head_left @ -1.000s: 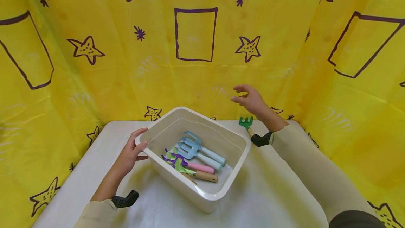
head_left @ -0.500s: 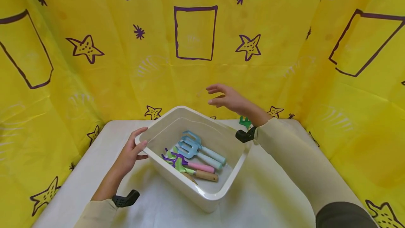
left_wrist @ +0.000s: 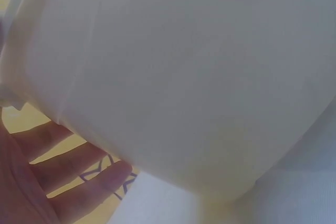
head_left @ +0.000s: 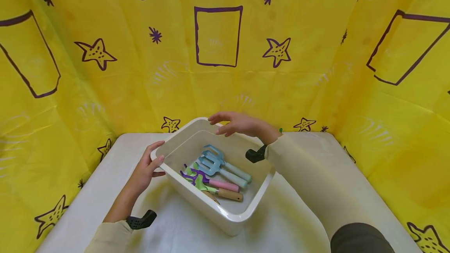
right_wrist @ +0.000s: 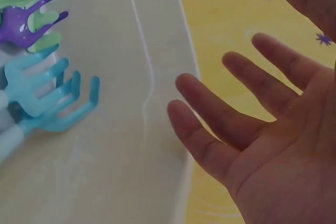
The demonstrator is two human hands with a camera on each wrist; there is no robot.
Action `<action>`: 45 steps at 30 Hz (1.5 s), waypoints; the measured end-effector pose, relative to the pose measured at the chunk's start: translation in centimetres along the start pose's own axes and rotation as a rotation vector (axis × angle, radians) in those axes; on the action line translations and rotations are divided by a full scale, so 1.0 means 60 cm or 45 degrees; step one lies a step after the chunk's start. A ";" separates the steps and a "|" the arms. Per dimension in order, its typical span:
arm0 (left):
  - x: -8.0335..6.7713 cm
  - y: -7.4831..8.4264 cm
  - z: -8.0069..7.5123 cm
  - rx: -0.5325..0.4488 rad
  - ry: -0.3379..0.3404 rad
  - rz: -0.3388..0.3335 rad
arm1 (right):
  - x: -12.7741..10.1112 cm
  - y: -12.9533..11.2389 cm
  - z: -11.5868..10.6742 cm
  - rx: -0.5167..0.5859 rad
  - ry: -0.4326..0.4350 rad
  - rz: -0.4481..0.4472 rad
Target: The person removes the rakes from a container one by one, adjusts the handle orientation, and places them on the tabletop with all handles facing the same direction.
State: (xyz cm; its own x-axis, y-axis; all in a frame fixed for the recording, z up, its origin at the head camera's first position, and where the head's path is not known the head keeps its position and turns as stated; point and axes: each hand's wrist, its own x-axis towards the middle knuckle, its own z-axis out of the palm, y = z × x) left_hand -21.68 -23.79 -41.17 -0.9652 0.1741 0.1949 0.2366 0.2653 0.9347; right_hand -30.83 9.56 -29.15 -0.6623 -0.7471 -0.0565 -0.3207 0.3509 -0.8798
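The white tub [head_left: 225, 216] sat on the table [head_left: 299, 221], skewed to its edges; the left hand [head_left: 145, 173] gripped the tub's near-left rim, thumb over the lip; the right hand [head_left: 239, 124] hovered spread and empty over the tub's far rim, nearer than the left to the rakes [head_left: 219, 169], whose handles lay pointing toward the tub's right end.

Beige sleeves [head_left: 309, 167], seemingly black wrist mounts [head_left: 255, 154].
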 end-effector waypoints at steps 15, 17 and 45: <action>0.001 -0.003 -0.001 -0.022 0.005 0.000 | 0.040 0.041 0.054 0.083 -0.199 0.107; 0.001 -0.003 -0.001 -0.019 0.004 0.001 | 0.040 0.046 0.055 0.099 -0.220 0.148; -0.005 0.006 0.002 -0.044 0.010 0.003 | 0.048 0.094 0.098 -0.146 -0.554 0.896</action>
State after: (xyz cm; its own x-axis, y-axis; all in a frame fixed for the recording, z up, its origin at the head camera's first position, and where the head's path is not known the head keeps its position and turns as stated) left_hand -21.28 -23.62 -40.91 -0.9655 0.1675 0.1992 0.2350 0.2321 0.9439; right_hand -30.55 6.07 -37.07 -0.4202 -0.4750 -0.7731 -0.0123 0.8549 -0.5186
